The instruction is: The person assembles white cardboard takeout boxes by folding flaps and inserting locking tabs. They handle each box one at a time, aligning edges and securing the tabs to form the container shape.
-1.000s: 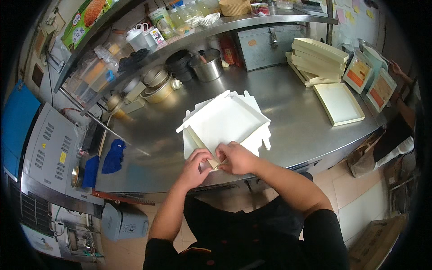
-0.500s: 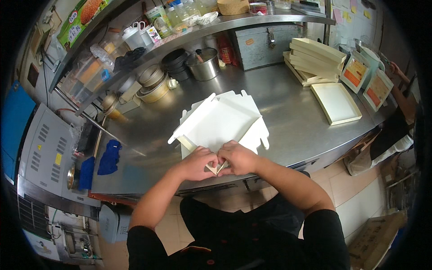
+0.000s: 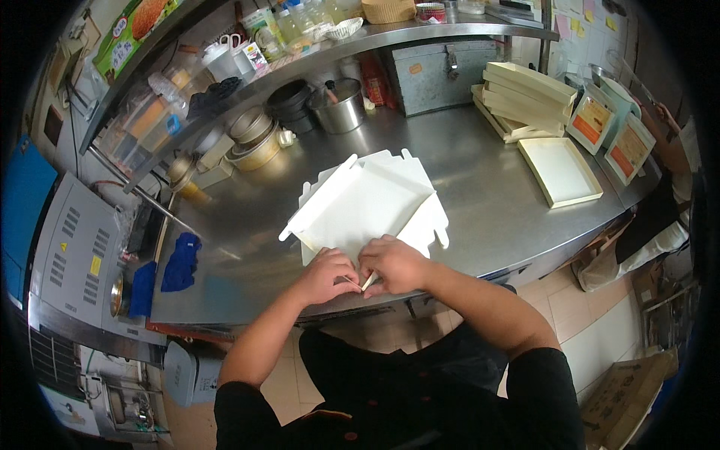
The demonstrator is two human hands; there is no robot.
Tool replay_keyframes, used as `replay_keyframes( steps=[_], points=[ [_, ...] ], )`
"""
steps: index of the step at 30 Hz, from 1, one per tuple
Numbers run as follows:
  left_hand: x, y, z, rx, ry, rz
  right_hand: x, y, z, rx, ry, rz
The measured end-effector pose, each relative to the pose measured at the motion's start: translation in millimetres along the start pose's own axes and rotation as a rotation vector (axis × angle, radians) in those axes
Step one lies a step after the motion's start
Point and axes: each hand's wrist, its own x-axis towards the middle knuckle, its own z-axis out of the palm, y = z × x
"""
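Note:
A white cardboard box blank [image 3: 367, 204] with cream edges lies partly folded on the steel worktop, its near corner at the front edge. Flaps and tabs stick out around its far and right sides, and two of its sides stand at a slant. My left hand [image 3: 330, 274] is closed on the near corner from the left, fingers curled. Beside it my right hand [image 3: 393, 266] pinches the same corner from the right. Between the two hands a small folded cream flap shows; the rest of that corner is hidden by my fingers.
Folded trays [image 3: 529, 97] are stacked at the back right, with a single tray [image 3: 561, 172] before them. Pots [image 3: 337, 105], a grey metal chest [image 3: 442, 73] and a shelf [image 3: 315, 49] line the back. A blue cloth [image 3: 181, 261] lies left. Another person [image 3: 660, 217] stands at far right.
My hands have shifted slightly on the near corner, the left one turning a little and moving slightly left. The box blank stays in nearly the same place.

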Motion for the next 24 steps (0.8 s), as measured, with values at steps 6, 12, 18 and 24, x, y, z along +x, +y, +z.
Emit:
replay_keyframes(
  steps=[6, 12, 18, 24],
  points=[
    [10, 20, -12, -0.075, 0.035, -0.044, 2, -4, -3, -0.090, -0.163, 0.106],
    [8, 20, -8, -0.074, 0.065, -0.047, 0, -6, -4, -0.182, -0.094, 0.020],
    [-2, 15, 6, -0.067, 0.226, 0.071, 3, -10, -1, -0.206, -0.188, 0.045],
    [-3, 9, 16, -0.107, 0.307, 0.080, 5, -11, 0, -0.282, -0.246, 0.030]
  ],
)
